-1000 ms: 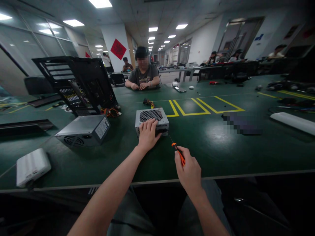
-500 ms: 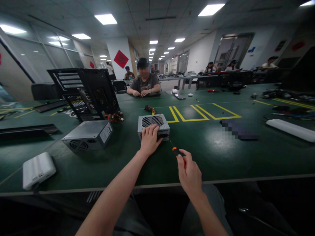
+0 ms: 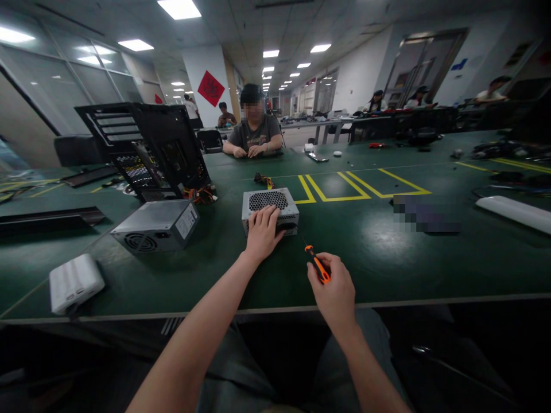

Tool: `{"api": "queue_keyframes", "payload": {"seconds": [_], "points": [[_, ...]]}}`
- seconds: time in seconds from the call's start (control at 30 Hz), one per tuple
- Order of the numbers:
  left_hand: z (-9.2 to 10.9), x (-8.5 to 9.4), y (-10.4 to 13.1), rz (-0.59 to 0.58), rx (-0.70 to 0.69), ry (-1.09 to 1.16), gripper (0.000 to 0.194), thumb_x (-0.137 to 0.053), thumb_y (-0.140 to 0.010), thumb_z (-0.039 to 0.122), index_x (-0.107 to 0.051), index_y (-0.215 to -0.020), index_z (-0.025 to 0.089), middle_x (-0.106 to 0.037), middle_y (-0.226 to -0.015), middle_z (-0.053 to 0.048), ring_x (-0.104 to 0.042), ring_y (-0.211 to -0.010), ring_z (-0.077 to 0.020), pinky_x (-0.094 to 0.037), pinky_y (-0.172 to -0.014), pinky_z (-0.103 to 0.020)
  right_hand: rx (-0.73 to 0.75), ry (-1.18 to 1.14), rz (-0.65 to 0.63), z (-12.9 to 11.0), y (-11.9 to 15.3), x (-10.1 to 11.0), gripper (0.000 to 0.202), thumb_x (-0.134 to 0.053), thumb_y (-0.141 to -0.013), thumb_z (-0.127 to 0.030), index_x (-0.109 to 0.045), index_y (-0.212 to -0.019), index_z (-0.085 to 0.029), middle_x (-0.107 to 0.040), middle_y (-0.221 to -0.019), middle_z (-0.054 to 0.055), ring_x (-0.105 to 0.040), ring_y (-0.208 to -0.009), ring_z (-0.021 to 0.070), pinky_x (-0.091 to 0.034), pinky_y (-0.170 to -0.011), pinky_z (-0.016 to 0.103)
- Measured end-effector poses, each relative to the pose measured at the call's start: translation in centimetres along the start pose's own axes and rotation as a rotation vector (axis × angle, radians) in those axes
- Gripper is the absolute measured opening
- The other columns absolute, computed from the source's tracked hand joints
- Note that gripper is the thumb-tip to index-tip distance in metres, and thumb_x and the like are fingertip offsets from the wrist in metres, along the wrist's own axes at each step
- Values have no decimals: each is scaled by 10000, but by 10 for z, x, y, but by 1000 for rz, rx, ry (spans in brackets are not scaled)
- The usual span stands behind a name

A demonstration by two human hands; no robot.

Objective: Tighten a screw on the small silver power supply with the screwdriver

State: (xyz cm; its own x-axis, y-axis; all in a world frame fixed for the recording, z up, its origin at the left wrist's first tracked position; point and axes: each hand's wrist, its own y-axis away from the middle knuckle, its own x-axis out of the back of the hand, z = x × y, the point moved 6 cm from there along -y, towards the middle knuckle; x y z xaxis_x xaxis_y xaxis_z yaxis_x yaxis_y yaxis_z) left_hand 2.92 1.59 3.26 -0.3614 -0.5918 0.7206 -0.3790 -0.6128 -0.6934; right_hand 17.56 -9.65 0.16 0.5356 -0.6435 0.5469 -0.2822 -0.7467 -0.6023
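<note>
A grey metal computer power supply (image 3: 289, 206) with a honeycomb vent on top stands on the green table in front of me. My left hand (image 3: 262, 232) presses on it, fingers over the top edge and thumb against the near face. My right hand (image 3: 332, 287) holds a screwdriver (image 3: 317, 265) with an orange and black handle, thumb and fingers around its rear part. The thin shaft points up and left to the lower right corner of the near face. Whether its tip sits in a screw is too small to tell.
To the left lie a second power supply (image 3: 157, 221), an open black computer case (image 3: 150, 149) and a white box-shaped device (image 3: 76, 282). A cable bundle (image 3: 263, 180) is behind the nearer unit. Across the table sits a person (image 3: 253, 135). A long white object (image 3: 516, 211) lies at right.
The fingers of my right hand have shifted on the screwdriver, so more of its handle shows. My left hand stays on the power supply. The camera view has tilted slightly.
</note>
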Motion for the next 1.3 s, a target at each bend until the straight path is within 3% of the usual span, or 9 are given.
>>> {"api": "queue_keyframes", "payload": {"seconds": [0.1, 0.23, 0.47, 0.6, 0.77, 0.93, 1.03, 1.13, 1.3], "points": [[0, 0, 0, -11, 2, 9, 505, -534, -782, 297, -377, -1245, 169, -444, -1295, -127, -340, -1240, -245, -245, -1004, -418, -69, 11, -83, 0, 0, -2, 307, -404, -829, -436, -515, -975, -190, -619, -811, 52, -564, -701, 197, -400, -646, 315], [-1, -1, 0, -22, 13, 21, 520, -549, -769, 291, -375, -1246, 181, -442, -1295, -122, -344, -1233, -251, -251, -995, -420, -129, -39, -176, 0, 1, -3, 329, -278, -886, -400, -483, -1038, -193, -609, -691, 16, -568, -624, 184, -377, -599, 291], [-1, -2, 0, -22, 13, 28, 498, -535, -779, 294, -378, -1237, 179, -438, -1298, -118, -345, -1230, -249, -245, -992, -412, -85, -80, -18, 2, 0, 3, 234, -465, -803, -343, -477, -973, -184, -595, -798, 44, -555, -717, 191, -409, -671, 321], [-1, -2, 0, -2, 20, 32, 504, -553, -768, 298, -385, -1228, 180, -445, -1292, -116, -348, -1227, -246, -249, -988, -408, -28, -98, 30, 1, 0, 4, 174, -478, -794, -312, -500, -917, -190, -579, -857, 64, -542, -797, 200, -419, -718, 334], [-1, -3, 0, -9, 25, 27, 501, -552, -768, 300, -388, -1227, 187, -450, -1290, -117, -352, -1222, -256, -242, -983, -420, -114, -78, -45, 2, 1, 2, 301, -410, -835, -401, -480, -1026, -179, -601, -848, 61, -564, -738, 195, -418, -675, 326], [-1, -3, 0, -6, 23, 23, 499, -545, -771, 297, -383, -1231, 190, -443, -1297, -117, -347, -1228, -257, -243, -981, -421, -164, -134, -113, 4, 3, -1, 302, -320, -878, -359, -424, -1100, -182, -612, -786, 36, -584, -657, 179, -414, -611, 299], [-1, -3, 0, -9, 21, 22, 499, -541, -775, 303, -380, -1232, 187, -440, -1300, -115, -343, -1231, -255, -245, -981, -415, -122, -178, -22, 5, 4, 2, 317, -419, -840, -338, -401, -1113, -178, -598, -868, 58, -591, -730, 187, -440, -640, 306], [-1, -4, 0, -8, 17, 20, 506, -547, -772, 302, -377, -1233, 180, -438, -1302, -112, -338, -1233, -251, -240, -986, -411, -34, -185, 56, 4, 4, 6, 216, -478, -816, -297, -458, -1005, -194, -576, -894, 63, -575, -804, 188, -453, -711, 325], [-2, -5, 0, -9, 25, 23, 505, -543, -775, 308, -378, -1236, 184, -433, -1307, -111, -333, -1237, -248, -234, -993, -410, 130, -151, 72, -5, 2, 10, 96, -466, -811, -188, -494, -901, -209, -539, -904, 64, -524, -872, 195, -444, -778, 373]]}}
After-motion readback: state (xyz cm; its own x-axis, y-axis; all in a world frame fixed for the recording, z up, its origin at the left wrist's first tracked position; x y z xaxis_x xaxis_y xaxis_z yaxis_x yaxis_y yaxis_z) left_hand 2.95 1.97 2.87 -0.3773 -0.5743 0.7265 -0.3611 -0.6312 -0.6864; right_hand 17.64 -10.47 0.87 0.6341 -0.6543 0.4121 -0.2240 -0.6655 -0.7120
